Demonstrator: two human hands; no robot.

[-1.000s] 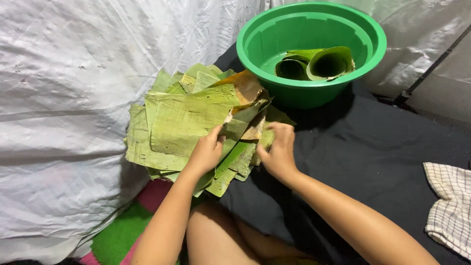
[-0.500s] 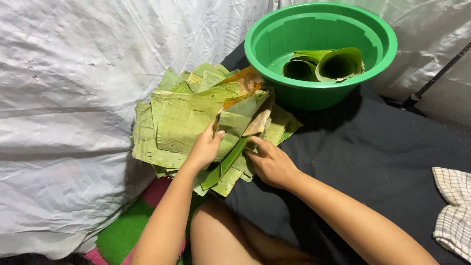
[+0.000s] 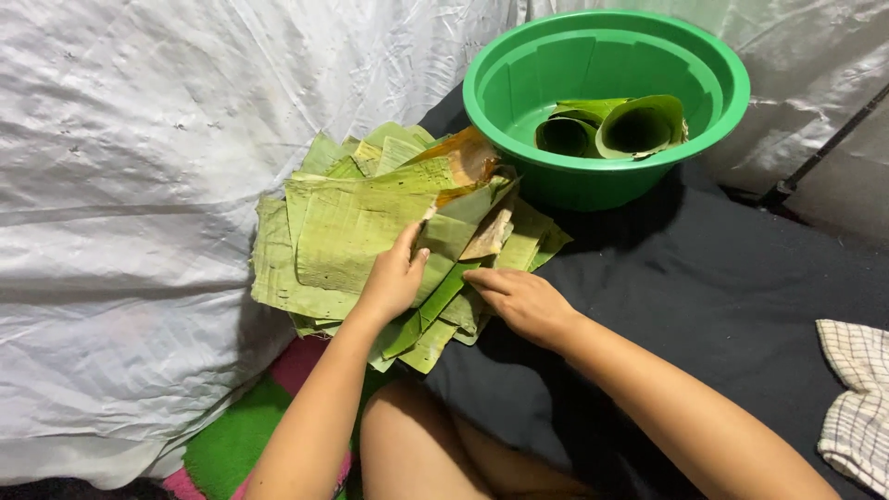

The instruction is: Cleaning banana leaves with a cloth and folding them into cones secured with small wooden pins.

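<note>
A stack of cut green banana-leaf pieces [image 3: 352, 222] lies on the floor beside a white sheet. My left hand [image 3: 394, 278] rests flat on top of the stack, fingers spread lightly on the leaves. My right hand [image 3: 523, 301] touches the stack's near right edge, its fingers reaching into narrow leaf strips [image 3: 435, 310] there; a grip on them is not clear. Behind the stack stands a round green plastic basin [image 3: 519, 83] holding two rolled leaf cones [image 3: 611, 130].
A crumpled white plastic sheet [image 3: 139, 185] covers the left and back. Dark cloth [image 3: 741, 278] covers the floor on the right. A checked white towel [image 3: 857, 398] lies at the right edge. A pink and green mat [image 3: 241, 435] shows below; my bare knee [image 3: 417, 444] is underneath.
My right hand has slid down from the stack's upper right side to its near right edge. The left hand stays on the leaves. The view has shifted slightly.
</note>
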